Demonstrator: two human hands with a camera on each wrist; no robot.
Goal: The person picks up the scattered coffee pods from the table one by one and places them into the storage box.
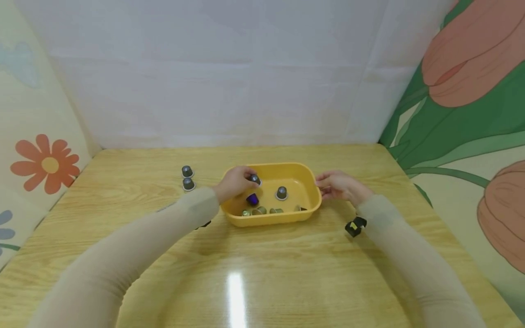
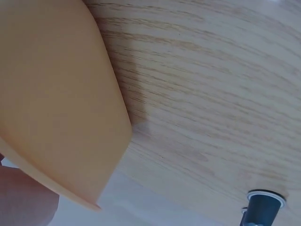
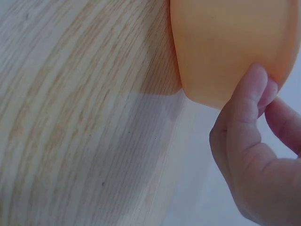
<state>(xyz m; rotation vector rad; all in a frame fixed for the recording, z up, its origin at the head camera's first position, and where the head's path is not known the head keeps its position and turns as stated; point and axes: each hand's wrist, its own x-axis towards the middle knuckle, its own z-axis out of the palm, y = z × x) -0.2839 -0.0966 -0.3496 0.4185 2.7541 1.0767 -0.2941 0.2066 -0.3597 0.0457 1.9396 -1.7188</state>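
Observation:
A yellow plastic tub point(image 1: 268, 220) stands on the wooden table. My left hand point(image 1: 235, 183) reaches over its left rim and pinches a dark grey coffee capsule point(image 1: 255, 179) inside it. Below that hand lies a purple capsule point(image 1: 252, 199). Another dark grey capsule point(image 1: 281, 193) stands rim-down on the tub floor, and several greenish capsules point(image 1: 259, 211) lie along the near wall, partly hidden by it. My right hand point(image 1: 339, 184) grips the tub's right rim; the right wrist view shows its fingers point(image 3: 251, 89) against the outer wall. In the left wrist view, the tub wall hides most of my left hand.
Two dark grey capsules point(image 1: 188, 184) stand on the table left of the tub, one behind the other. A white cloth point(image 1: 229, 91) hangs behind the table point(image 1: 307, 273). Flower-printed panels point(image 1: 463, 136) flank both sides.

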